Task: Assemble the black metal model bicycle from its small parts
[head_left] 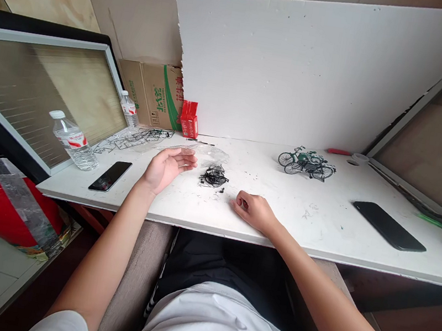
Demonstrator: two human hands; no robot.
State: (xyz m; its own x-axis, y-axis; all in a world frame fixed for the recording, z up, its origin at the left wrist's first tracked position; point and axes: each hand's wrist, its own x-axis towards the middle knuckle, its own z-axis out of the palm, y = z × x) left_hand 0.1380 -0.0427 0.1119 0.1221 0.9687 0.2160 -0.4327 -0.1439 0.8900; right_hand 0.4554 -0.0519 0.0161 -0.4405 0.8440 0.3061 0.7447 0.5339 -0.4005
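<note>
Head view: a pile of small black plastic parts [214, 177] is seen midway between the white table's [193, 208] front and back edges. Beside it, the left hand [168, 167] is held released, fingers extended; near the front edge, the right hand [254, 211] is curled, whether grasping anything cannot be told.

The single view looks from the person's head, forward and down onto the bench [319, 231]. It is near yet wide, reaching from the shirt [216, 327] below to the white board [302, 77] behind.
</note>
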